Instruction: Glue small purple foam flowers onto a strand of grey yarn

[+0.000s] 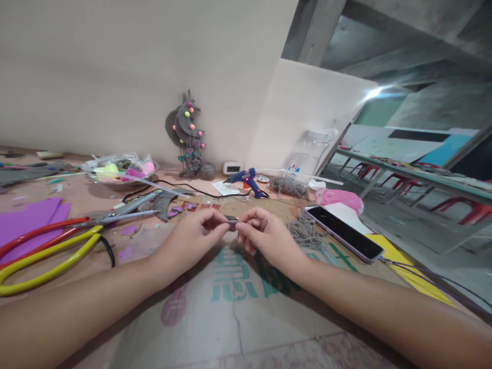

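Note:
Over the middle of the printed board, my left hand and my right hand meet, fingertips almost touching. Between them they pinch a small grey and purple piece, which looks like felt; the fingers cover most of it. A grey crescent cutout and small purple cutouts lie just beyond my left hand. Close to my right hand is a loose tangle of grey yarn. A blue glue gun stands behind both hands, a small red light on its body.
Red-handled scissors and yellow-handled scissors lie at left near purple sheets. Behind are a dish of bright materials, a decorated moon hanging, and a clear bottle. A phone rests at right.

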`<state>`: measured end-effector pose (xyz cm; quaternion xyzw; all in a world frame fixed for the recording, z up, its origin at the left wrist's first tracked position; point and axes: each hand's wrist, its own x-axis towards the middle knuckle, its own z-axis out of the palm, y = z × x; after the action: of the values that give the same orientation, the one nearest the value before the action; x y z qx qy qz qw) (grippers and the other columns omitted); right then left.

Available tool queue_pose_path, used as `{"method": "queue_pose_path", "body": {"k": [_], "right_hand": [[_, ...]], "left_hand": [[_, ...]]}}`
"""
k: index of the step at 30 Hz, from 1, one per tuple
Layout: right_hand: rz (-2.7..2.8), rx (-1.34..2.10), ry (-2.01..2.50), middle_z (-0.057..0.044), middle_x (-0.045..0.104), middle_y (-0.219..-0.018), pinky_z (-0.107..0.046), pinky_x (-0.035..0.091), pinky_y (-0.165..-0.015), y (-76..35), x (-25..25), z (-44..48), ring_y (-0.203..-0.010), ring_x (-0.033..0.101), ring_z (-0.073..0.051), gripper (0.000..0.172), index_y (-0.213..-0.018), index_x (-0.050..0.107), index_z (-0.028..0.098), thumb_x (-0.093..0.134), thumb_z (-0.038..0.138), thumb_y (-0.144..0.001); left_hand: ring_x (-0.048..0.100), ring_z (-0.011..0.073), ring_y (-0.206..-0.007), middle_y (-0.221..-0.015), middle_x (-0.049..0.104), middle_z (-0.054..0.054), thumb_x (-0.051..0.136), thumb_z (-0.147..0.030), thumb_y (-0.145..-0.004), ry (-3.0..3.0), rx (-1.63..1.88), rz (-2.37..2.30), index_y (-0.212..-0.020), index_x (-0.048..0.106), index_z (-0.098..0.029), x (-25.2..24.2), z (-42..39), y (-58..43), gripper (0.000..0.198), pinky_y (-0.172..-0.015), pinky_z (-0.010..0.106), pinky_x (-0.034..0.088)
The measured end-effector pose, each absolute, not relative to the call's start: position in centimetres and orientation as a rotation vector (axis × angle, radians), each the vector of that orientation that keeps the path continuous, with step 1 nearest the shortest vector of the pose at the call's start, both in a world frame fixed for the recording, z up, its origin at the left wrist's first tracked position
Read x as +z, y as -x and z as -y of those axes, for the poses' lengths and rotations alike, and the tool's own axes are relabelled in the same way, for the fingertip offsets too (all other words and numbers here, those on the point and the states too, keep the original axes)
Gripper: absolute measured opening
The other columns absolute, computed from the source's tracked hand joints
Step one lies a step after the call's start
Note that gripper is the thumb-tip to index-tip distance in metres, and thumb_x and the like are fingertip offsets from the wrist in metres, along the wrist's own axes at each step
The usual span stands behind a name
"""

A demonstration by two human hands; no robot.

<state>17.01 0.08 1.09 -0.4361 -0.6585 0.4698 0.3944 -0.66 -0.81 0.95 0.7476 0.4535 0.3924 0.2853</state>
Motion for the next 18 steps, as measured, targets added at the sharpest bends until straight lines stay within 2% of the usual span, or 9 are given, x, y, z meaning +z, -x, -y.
{"method": "queue_pose_path", "body": {"k": [6,18], "right_hand": [[1.686,1.153,1.131,0.003,0.060,-0.057,-0.018,0.038,-0.042,-16.99,1.18,0.11,-0.042,0.050,-0.006,0.017,-0.077,0.052,0.017,0.055,0.033,-0.082],[1.687,1.323,1.135,0.006,0.056,-0.051,-0.014,0.033,-0.036,-16.92,0.79,0.04,-0.036,0.045,-0.005,0.022,-0.081,0.048,0.018,0.053,0.040,-0.084]], "left_hand": [[0.059,0.0136,-0.072,-0.076,0.064,0.000,0.051,-0.027,-0.084,-1.996,1.074,-1.230,-0.082,0.063,-0.016,0.97,0.90,0.74,0.016,-0.066,0.024,0.042],[0.060,0.0132,-0.072,-0.077,0.065,0.000,0.050,-0.029,-0.086,-1.970,1.051,-1.182,-0.084,0.062,-0.017,0.96,0.96,0.76,0.017,-0.066,0.024,0.044]]}}
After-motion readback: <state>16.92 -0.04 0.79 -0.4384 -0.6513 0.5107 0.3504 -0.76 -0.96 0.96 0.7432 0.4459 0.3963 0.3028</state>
